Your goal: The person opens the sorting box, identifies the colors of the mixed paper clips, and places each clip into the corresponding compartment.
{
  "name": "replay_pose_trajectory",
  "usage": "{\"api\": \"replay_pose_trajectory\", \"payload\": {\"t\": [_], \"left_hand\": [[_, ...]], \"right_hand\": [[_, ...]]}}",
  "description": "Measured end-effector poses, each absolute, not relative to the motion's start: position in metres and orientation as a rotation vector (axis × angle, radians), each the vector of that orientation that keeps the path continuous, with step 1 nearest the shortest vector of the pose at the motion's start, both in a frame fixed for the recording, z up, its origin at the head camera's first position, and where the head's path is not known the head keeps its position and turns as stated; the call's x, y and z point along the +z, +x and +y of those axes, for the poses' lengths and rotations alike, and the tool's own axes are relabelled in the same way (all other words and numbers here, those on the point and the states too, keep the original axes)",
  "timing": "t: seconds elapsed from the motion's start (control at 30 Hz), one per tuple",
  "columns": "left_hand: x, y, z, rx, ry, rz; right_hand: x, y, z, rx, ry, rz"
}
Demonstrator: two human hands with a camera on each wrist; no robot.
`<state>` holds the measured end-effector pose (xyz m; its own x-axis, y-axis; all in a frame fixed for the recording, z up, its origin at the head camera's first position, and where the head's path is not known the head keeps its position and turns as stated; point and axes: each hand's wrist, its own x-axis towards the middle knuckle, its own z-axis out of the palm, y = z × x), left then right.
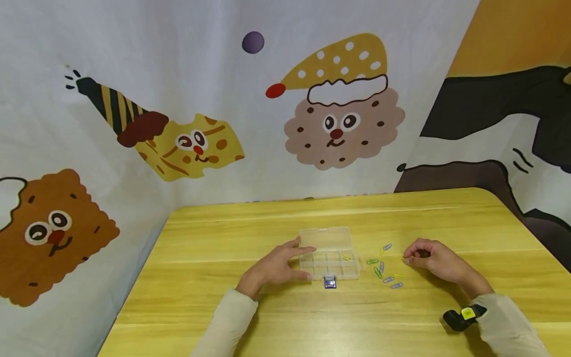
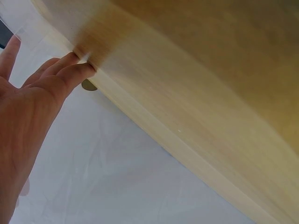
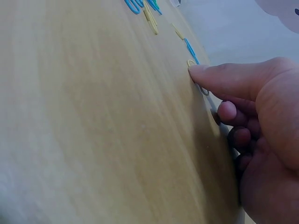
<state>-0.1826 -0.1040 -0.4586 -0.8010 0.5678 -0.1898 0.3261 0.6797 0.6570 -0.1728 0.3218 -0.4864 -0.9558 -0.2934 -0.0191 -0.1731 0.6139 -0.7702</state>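
Note:
My right hand (image 1: 439, 260) pinches a yellow paper clip (image 3: 191, 62) between thumb and fingers, close to the table. Its other fingers are curled in. To its left lie loose paper clips, among them a green clip (image 1: 378, 273), a blue clip (image 1: 396, 285) and a yellow clip (image 1: 396, 276). A clear plastic box (image 1: 350, 270) with compartments stands on the table, its lid (image 1: 327, 238) laid back. Inside a right-hand compartment are yellow clips (image 1: 346, 258). My left hand (image 1: 276, 265) rests at the box's left side, fingers spread and thumb by the front corner.
A small dark blue label or tab (image 1: 330, 282) sits at the box's front edge. The wooden table (image 1: 200, 277) ends at a cloth backdrop (image 1: 263, 183) printed with cartoon food. A black device (image 1: 461, 319) is strapped to the right wrist.

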Motion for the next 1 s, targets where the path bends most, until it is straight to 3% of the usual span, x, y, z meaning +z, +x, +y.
{"api": "replay_pose_trajectory", "payload": {"t": [1.0], "left_hand": [[-0.4608,-0.1827,-0.1032,0.899,0.714,2.504]], "right_hand": [[-0.4869,-0.1728,0.3248,-1.316,-0.316,2.635]]}}
